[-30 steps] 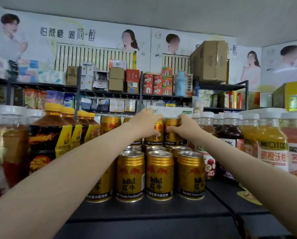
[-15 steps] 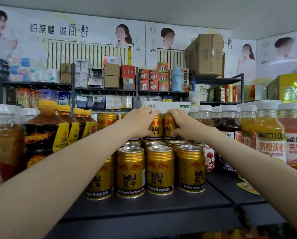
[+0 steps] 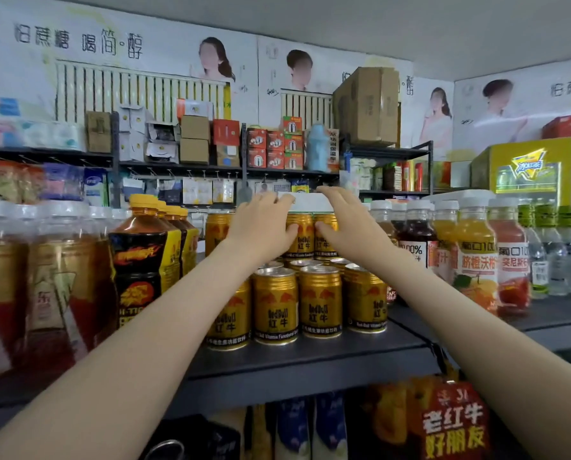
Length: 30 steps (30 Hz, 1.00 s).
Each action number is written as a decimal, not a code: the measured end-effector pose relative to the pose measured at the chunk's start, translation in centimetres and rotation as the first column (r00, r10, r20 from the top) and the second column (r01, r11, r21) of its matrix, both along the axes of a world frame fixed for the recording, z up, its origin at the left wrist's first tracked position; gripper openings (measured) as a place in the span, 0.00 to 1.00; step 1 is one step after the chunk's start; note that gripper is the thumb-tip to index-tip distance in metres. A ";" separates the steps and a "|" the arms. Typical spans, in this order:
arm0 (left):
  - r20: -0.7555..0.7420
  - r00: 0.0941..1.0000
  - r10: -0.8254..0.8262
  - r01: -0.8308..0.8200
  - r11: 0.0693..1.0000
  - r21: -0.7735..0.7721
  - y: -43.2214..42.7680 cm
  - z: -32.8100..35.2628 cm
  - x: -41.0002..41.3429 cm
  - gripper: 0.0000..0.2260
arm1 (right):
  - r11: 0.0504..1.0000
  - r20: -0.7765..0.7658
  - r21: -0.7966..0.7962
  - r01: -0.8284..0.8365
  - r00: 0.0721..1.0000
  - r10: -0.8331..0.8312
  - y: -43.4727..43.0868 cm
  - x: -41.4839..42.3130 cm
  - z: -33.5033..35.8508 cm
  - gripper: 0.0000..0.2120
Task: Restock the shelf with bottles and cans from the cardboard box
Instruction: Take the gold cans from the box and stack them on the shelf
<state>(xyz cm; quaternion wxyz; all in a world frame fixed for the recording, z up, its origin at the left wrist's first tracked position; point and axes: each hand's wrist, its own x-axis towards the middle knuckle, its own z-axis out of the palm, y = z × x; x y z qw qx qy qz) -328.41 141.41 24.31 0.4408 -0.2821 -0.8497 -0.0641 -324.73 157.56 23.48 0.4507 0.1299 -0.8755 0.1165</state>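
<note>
Gold Red Bull cans [image 3: 320, 302] stand in rows on the dark grey shelf [image 3: 310, 356]. Two more gold cans sit stacked on top of them, a left can [image 3: 302, 235] and a right can [image 3: 327, 242]. My left hand [image 3: 264, 227] rests against the left stacked can, thumb on its side, fingers loosely over its top. My right hand [image 3: 347, 224] touches the right stacked can with its thumb and has its fingers spread above it. Neither hand wraps a can. The cardboard box for restocking is out of view.
Yellow-capped tea bottles [image 3: 141, 254] crowd the shelf's left side, with white-capped juice bottles [image 3: 473, 254] on the right. A white box [image 3: 310, 202] sits behind the stacked cans. Packaged goods fill the lower shelf [image 3: 453, 426]. A far rack holds small boxes and a large carton [image 3: 367, 104].
Both hands had their fingers curled round the two stacked cans; now the fingers have straightened and lifted, and only the thumbs and palms touch them. The two cans stay on the upper layer.
</note>
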 end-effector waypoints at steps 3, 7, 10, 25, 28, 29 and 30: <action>0.020 0.994 -0.105 0.101 0.985 0.143 -1.5 -1.7 3.6 0.22 | 0.997 -0.085 -0.070 -0.042 0.996 0.036 -3.0 2.8 -1.9 0.23; 0.015 0.983 -0.183 0.169 0.937 0.306 -4.9 -5.5 9.4 0.19 | 0.974 -0.146 -0.140 -0.176 0.977 0.155 -7.2 6.8 -5.4 0.18; 0.024 0.991 -0.131 0.111 0.914 0.389 -8.2 -10.0 14.2 0.18 | 0.942 -0.131 -0.131 -0.308 0.948 0.292 -10.2 10.5 -9.3 0.16; 0.803 0.509 0.310 -0.719 0.667 0.197 -24.1 -39.3 38.0 0.23 | 0.713 0.619 -0.212 -0.668 0.473 0.627 -27.8 24.3 -36.0 0.25; 0.866 0.374 0.332 -0.825 0.546 0.146 -28.3 -42.0 42.5 0.23 | 0.643 0.693 -0.222 -0.733 0.346 0.633 -33.3 27.0 -39.4 0.26; 0.885 0.336 0.322 -0.854 0.501 0.142 -29.8 -42.8 43.8 0.23 | 0.620 0.715 -0.225 -0.751 0.304 0.629 -35.1 27.9 -40.4 0.26; 0.899 0.308 0.310 -0.879 0.455 0.144 -31.4 -43.6 45.0 0.23 | 0.598 0.738 -0.216 -0.772 0.272 0.617 -36.8 28.6 -41.3 0.25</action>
